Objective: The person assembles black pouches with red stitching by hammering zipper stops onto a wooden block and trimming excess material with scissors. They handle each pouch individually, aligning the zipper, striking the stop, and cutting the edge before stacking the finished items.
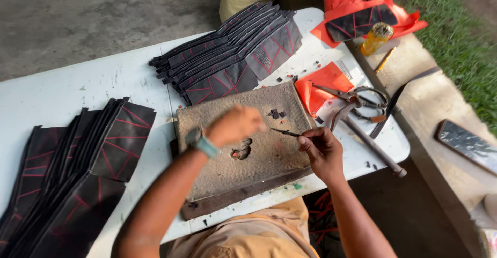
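Head view — right hand pinches one thin tool; left hand blurred, grip unclear — two stacks.

Near the upper right of the frame a small yellow cylindrical tin with a gold lid stands at the worktop's far edge, just beside red sheets, its label too small to tell; no signs or screens show.

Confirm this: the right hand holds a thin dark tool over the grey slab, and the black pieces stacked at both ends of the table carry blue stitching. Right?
Not quite. The stitching on the black pieces is red, not blue, as the head view shows. The rest stands: the right hand holds a thin dark tool over the grey slab, with stacks at both ends of the table.
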